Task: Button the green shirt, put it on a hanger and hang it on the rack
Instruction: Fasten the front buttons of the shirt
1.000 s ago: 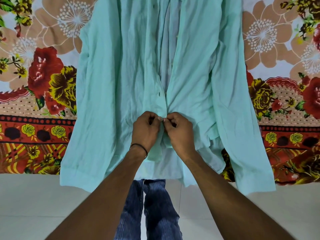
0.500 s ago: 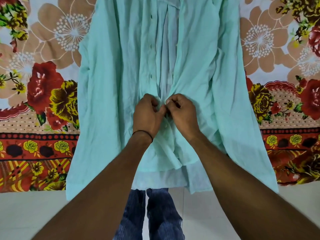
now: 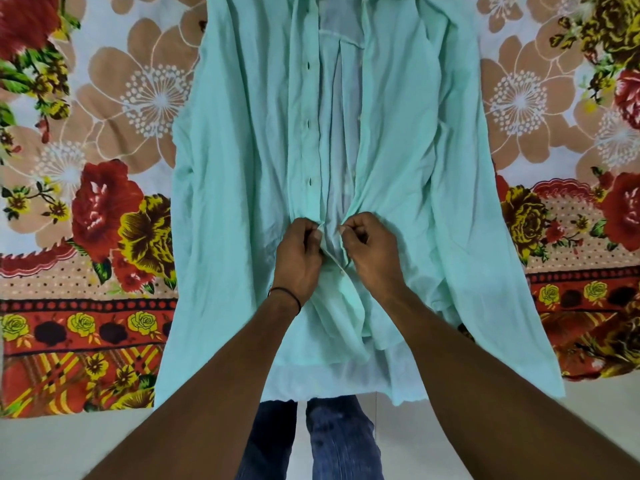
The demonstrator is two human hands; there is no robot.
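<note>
green shirt (image 3: 242, 202) lies front-up on the floral bedsheet (image 3: 104, 168), collar end away from the person, hem draped over the near edge. the flat lay keeps both front edges lined up so buttons meet holes.

left hand (image 3: 299, 258) pinches the buttonhole edge, thumb and forefinger curled tight on the fabric. right hand (image 3: 372, 254) pinches the opposite edge the same way, just across the gap. the hands are near each other, not touching, with the two edges drawn in between them. my read on the double pinch: one side feeds the button, the other holds the hole open.

a small button (image 3: 343, 270) sits just below the hands where the fronts overlap. it looks fastened, so the lower part seems done. above the hands the fronts lie apart, and three open buttonholes (image 3: 310, 181) show on the strip the left hand holds.

judgement: partway through buttoning, working hem to collar. no hanger or rack in view.

risk: the thin fabric bunches, so it's easy to mate the wrong hole and skew the front.

black band (image 3: 289, 293) on the left wrist, jeans (image 3: 332, 441) and pale floor (image 3: 69, 445) below the hem.
</note>
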